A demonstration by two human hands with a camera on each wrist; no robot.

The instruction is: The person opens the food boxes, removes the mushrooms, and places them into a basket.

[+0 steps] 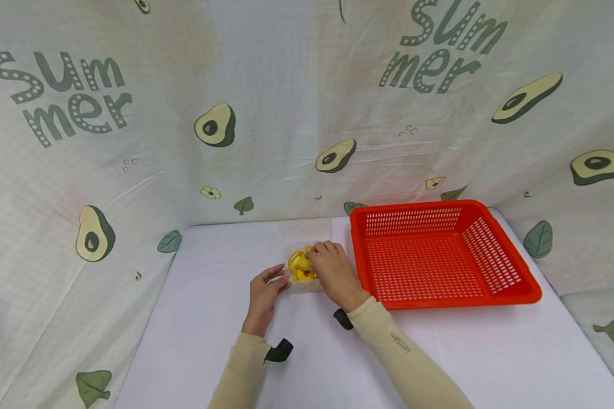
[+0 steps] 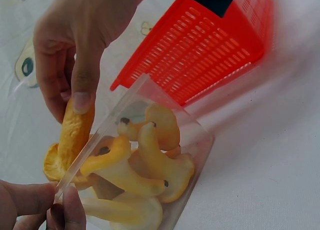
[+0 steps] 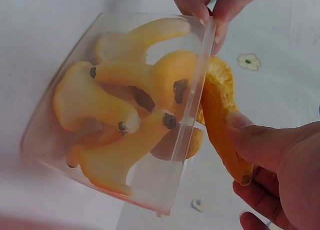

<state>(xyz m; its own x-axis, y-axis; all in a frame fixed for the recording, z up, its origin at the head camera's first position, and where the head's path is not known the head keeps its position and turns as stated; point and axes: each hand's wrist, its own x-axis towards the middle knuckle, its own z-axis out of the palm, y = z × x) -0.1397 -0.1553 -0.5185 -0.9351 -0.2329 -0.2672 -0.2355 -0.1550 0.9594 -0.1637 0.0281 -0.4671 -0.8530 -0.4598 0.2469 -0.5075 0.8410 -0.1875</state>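
Pinching a mushroom (image 3: 217,117) by its stem between thumb and fingers, the right hand (image 1: 335,272) has it at the open mouth of a clear box (image 3: 42,140); it is deep golden yellow, with a slightly curved stem, a small dark tip beside the fingers and a ruffled, wrinkled cap away from them. Beyond that grip, more mushrooms (image 3: 95,98) lie heaped behind the cloudy wall, paler and smooth-looking, several with blackish stem ends. Left of it, the left hand (image 1: 264,292) pinches the box's rim, while a red basket (image 1: 447,301) stands to its right.
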